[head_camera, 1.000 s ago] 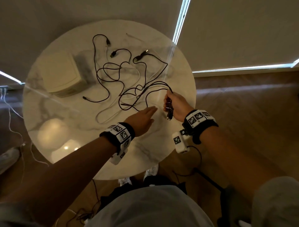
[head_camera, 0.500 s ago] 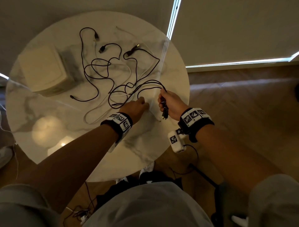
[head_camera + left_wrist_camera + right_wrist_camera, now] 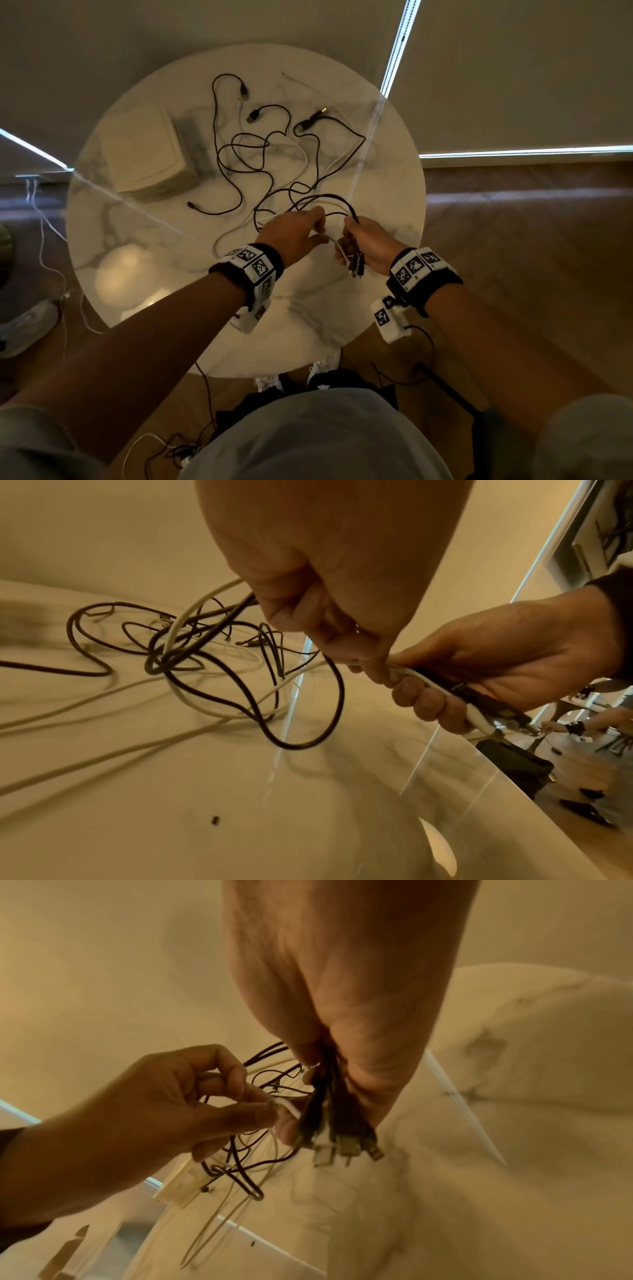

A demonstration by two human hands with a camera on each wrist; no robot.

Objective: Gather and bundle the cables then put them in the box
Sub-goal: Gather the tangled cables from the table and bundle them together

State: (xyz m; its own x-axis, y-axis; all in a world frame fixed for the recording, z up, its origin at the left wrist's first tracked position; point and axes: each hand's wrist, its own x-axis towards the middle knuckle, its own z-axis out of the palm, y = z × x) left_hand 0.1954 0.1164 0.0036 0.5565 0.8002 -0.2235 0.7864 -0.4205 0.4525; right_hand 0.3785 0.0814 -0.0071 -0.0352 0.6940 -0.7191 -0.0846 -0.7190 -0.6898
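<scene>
Several black cables (image 3: 260,161) and a white cable (image 3: 236,229) lie tangled on the round marble table (image 3: 137,260). My right hand (image 3: 349,246) grips a bundle of cable ends, and their plugs (image 3: 346,1146) hang out below the fist. Just left of it, my left hand (image 3: 318,233) pinches the white cable's end (image 3: 284,1106) between thumb and fingertips and holds it against the bundle. In the left wrist view the white cable end (image 3: 428,681) runs across the right hand's fingers (image 3: 424,699). A closed cream box (image 3: 144,154) sits at the table's back left.
Loose plug ends (image 3: 310,120) lie toward the table's far side. The table's edge is close below my wrists. More cables (image 3: 51,246) trail on the wooden floor at the left, by a shoe (image 3: 24,325). My own feet (image 3: 318,368) stand under the near edge.
My left hand, open above the table a second ago, has moved right, picked up the white cable end and brought it to the right hand's bundle. The right hand has kept its grip.
</scene>
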